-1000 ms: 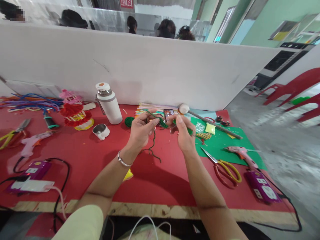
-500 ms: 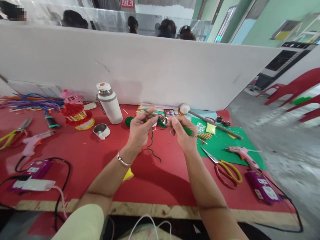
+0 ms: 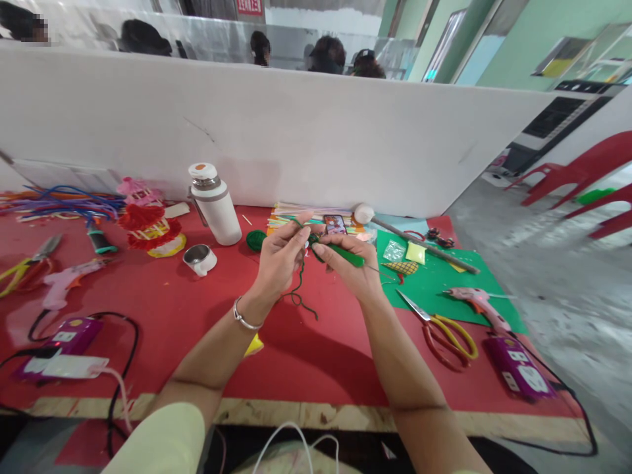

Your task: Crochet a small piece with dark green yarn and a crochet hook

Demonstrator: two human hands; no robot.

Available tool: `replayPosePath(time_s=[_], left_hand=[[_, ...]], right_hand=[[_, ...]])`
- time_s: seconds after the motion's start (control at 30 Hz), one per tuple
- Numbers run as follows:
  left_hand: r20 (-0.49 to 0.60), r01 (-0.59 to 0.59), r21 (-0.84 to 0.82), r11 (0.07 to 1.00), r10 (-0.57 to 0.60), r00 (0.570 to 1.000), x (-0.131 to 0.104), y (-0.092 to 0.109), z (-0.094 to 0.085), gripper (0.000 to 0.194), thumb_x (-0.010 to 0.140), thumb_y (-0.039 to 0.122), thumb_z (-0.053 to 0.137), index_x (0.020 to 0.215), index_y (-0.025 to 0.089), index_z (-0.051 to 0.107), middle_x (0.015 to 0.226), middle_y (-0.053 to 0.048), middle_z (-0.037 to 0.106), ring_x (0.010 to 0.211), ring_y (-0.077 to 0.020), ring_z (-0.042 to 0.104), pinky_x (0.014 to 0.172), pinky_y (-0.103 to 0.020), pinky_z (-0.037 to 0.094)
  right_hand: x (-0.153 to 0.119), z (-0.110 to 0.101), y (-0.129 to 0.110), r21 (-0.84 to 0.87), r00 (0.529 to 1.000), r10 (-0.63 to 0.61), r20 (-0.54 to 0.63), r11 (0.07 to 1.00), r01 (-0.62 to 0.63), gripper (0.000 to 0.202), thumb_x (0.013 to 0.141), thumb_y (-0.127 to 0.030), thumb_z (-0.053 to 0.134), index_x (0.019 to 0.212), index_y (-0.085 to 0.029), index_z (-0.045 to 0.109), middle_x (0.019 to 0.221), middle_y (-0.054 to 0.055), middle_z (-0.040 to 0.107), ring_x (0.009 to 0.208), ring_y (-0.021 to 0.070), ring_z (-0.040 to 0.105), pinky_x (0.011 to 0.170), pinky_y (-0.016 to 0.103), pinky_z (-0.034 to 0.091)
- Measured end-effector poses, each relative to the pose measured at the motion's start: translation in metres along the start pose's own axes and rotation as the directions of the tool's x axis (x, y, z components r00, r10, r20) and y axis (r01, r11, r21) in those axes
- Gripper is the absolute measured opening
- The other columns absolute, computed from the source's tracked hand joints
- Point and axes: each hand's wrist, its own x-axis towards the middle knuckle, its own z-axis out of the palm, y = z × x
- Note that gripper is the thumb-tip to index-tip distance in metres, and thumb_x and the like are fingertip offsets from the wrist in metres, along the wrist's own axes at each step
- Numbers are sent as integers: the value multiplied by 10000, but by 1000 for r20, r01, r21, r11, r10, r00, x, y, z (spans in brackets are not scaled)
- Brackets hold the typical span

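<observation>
Dark green yarn (image 3: 299, 280) runs through the closed fingers of my left hand (image 3: 276, 263), and its loose tail curls down over the red table covering. A small green crocheted piece (image 3: 315, 241), partly hidden by fingertips, sits between both hands. My right hand (image 3: 356, 270) grips a crochet hook (image 3: 349, 255) by its green handle, with the thin metal shaft extending out to the right. The hook's tip meets the yarn work, though fingers cover the exact contact. Just left of my left hand lies the green yarn ball (image 3: 255, 240).
A white thermos (image 3: 217, 210) and its cup (image 3: 199, 261) stand left of centre. Scissors (image 3: 439, 332), a pink glue gun (image 3: 481, 304) and a purple power strip (image 3: 521, 368) lie at right. Behind the phone (image 3: 336, 224) rises a white partition (image 3: 306, 138).
My right hand has shifted slightly left and turned, bringing the hook's green handle closer to my left fingers. The crocheted piece is now more covered. My left hand stays nearly in place.
</observation>
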Motion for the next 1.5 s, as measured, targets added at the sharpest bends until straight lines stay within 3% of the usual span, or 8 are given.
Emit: replayPosePath(time_s=[0.13, 0.33, 0.67, 0.83, 1.03, 1.3, 1.5], left_hand=[[22, -1, 9, 1000, 1, 1000, -1, 1, 2, 361, 856, 383, 818, 1189, 245, 820, 1057, -91, 826, 418, -6, 289, 364, -221, 176], [33, 22, -19, 1000, -22, 999, -1, 5, 3, 423, 873, 384, 809, 1272, 251, 771, 1016, -80, 819, 398, 9, 258, 361, -201, 157], [41, 9, -24, 1000, -8, 999, -1, 6, 2, 473, 856, 340, 825, 1309, 258, 713, 880, -6, 738, 418, 1, 331, 370, -177, 226], [95, -22, 15, 1000, 21, 995, 2, 1, -3, 647, 730, 193, 886, 1347, 252, 700, 880, 15, 738, 512, -28, 481, 446, -173, 371], [75, -44, 56, 997, 40, 996, 4, -2, -6, 804, 723, 186, 890, 1474, 271, 619, 886, 1, 777, 611, -75, 607, 511, -185, 438], [85, -26, 25, 999, 23, 996, 3, 5, -3, 900, 773, 216, 853, 1589, 260, 476, 964, -32, 809, 559, -62, 574, 482, -199, 402], [114, -63, 57, 996, 56, 992, 7, -5, -8, 873, 745, 189, 883, 1543, 267, 539, 857, 17, 763, 598, -68, 598, 506, -186, 422]], right_hand=[[2, 0, -1, -5, 995, 45, 93, 999, -44, 232, 825, -434, 835, 893, -216, 800, 719, -10, 699, 570, 102, 563, 532, 262, 479], [3, -2, 1, -15, 995, 77, 59, 997, -77, 194, 841, -402, 800, 857, -210, 779, 705, -16, 689, 566, 97, 561, 525, 248, 467], [4, -4, -4, -23, 996, 79, 41, 997, -78, 197, 817, -389, 804, 829, -195, 773, 672, -19, 674, 553, 96, 545, 505, 236, 449], [5, -6, -3, -29, 997, 64, 31, 998, -63, 166, 823, -362, 789, 813, -198, 774, 670, -16, 678, 551, 94, 540, 497, 236, 431], [5, -7, -3, -31, 997, 66, 28, 997, -65, 152, 826, -350, 775, 829, -198, 771, 673, -11, 682, 552, 100, 543, 498, 245, 431], [5, -5, -4, -54, 997, 70, 20, 996, -69, 177, 821, -371, 791, 826, -194, 778, 685, -6, 686, 567, 101, 551, 515, 248, 444], [5, -6, -3, -56, 998, 64, 17, 996, -63, 202, 815, -381, 800, 833, -182, 774, 658, -15, 670, 537, 92, 540, 500, 240, 435]])
